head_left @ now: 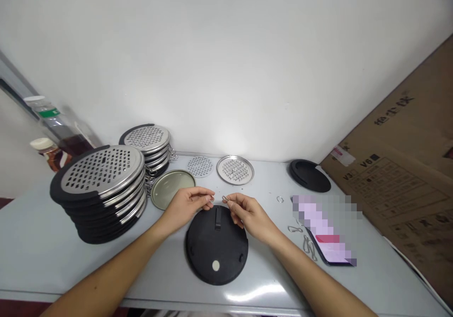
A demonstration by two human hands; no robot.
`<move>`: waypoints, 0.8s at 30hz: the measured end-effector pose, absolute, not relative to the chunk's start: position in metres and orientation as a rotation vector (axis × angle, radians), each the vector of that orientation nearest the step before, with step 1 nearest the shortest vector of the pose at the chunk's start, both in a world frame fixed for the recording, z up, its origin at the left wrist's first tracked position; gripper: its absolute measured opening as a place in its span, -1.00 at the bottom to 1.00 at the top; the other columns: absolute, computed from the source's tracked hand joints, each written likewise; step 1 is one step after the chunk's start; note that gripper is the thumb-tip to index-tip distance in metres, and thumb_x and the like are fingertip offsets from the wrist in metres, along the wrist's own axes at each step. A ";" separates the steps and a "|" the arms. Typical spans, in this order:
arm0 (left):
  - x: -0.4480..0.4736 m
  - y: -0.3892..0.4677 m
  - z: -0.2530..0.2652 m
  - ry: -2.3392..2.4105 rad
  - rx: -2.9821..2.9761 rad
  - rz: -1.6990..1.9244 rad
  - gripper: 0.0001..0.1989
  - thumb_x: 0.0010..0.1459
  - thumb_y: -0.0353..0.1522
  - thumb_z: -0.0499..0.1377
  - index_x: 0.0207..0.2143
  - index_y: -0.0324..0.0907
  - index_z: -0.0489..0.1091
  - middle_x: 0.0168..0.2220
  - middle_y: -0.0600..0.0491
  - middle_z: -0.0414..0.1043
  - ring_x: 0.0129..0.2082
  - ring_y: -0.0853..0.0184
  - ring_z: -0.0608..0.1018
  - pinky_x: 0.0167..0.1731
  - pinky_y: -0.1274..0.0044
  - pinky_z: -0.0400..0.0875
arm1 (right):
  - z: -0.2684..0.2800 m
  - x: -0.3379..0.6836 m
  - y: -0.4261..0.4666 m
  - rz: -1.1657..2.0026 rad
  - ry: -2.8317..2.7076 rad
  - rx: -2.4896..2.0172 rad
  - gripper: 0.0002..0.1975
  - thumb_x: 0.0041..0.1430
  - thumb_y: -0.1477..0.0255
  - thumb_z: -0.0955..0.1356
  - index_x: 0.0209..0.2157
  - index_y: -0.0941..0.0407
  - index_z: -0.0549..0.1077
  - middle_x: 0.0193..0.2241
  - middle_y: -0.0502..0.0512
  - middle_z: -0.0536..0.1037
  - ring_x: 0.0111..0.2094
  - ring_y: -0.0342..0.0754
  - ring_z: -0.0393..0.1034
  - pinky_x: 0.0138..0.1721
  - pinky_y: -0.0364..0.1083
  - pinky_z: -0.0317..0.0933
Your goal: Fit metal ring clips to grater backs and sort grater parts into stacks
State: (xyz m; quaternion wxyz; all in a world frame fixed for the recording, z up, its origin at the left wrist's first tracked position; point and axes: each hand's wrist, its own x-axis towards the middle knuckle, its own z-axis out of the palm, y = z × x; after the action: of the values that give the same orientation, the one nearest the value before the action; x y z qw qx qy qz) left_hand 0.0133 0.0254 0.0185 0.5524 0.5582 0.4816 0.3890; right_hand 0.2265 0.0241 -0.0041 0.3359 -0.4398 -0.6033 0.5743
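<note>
Your grey table point(159, 274) is carrying the whole setup, with a large cardboard box point(399, 166) standing along its right side. At left, a stack of perforated metal discs with black rims point(106, 171) is rising beside your forearm. A black disc point(221, 246) is lying flat in front of you, showing a raised strip at its far edge and a pale round spot toward the near one.

Your left hand point(191, 204) and right hand point(249, 213) are meeting over that far edge. Step in hand, judged: you are handling two small metal parts at your fingertips. The next move is probably calling for a steady pinch and fine turning. Right thumb and forefinger are closing on a metal clip point(225, 198), which is looking silvery, slim and looped. Left thumb and forefinger are likewise pinching a smaller metal piece point(212, 200); fingers are hiding most of it, so its shape is staying uncertain. The two pieces are sitting near each other, apart.
</note>
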 end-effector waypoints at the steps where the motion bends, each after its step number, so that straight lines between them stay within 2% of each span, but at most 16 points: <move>1: 0.013 0.025 0.018 1.121 1.301 0.928 -0.73 0.12 -0.28 0.25 -0.18 -0.25 0.55 -0.39 -0.04 0.57 -0.35 0.30 0.59 -0.25 0.49 0.47 | -0.004 0.226 0.024 1.488 -1.577 -1.150 -0.68 0.26 0.16 0.28 -0.25 0.14 0.43 -0.64 -0.10 0.30 -0.63 -0.18 0.16 -0.57 -0.18 0.06; 10: 0.019 0.022 0.018 1.118 1.298 0.991 -0.78 0.05 -0.29 0.32 -0.27 -0.24 0.54 -0.43 0.03 0.55 -0.40 0.35 0.59 -0.32 0.55 0.50 | -0.001 0.225 0.020 1.342 -1.656 -1.173 -0.72 0.29 0.20 0.26 -0.23 0.11 0.46 -0.62 -0.09 0.28 -0.58 -0.15 0.18 -0.51 -0.15 0.08; 16: 0.023 0.018 0.017 1.188 1.373 1.041 -0.81 0.10 -0.31 0.28 -0.26 -0.23 0.54 -0.42 0.05 0.55 -0.39 0.36 0.59 -0.32 0.58 0.50 | 0.001 0.223 0.016 1.354 -1.667 -1.147 -0.72 0.30 0.21 0.25 -0.25 0.09 0.47 -0.61 -0.09 0.25 -0.59 -0.16 0.12 -0.53 -0.16 0.03; 20: 0.022 0.017 0.015 1.241 1.437 1.037 -0.84 0.11 -0.32 0.25 -0.28 -0.23 0.52 -0.47 0.07 0.51 -0.45 0.38 0.58 -0.40 0.60 0.49 | 0.003 0.221 0.014 1.337 -1.696 -1.150 -0.72 0.32 0.22 0.24 -0.20 0.09 0.49 -0.59 -0.06 0.28 -0.57 -0.15 0.12 -0.52 -0.16 0.03; 24: 0.024 0.016 0.011 1.257 1.487 1.035 -0.86 0.11 -0.33 0.24 -0.31 -0.23 0.49 -0.49 0.07 0.48 -0.48 0.38 0.56 -0.45 0.60 0.49 | 0.005 0.220 0.013 1.326 -1.732 -1.145 -0.71 0.33 0.22 0.23 -0.24 0.08 0.49 -0.55 -0.04 0.32 -0.54 -0.15 0.14 -0.49 -0.16 0.04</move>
State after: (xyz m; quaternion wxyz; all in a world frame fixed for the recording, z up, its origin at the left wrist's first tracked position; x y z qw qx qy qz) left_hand 0.0242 0.0161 0.0111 0.4512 0.6016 0.5088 0.4190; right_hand 0.2201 0.0125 0.0053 0.3326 -0.4384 -0.6631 0.5074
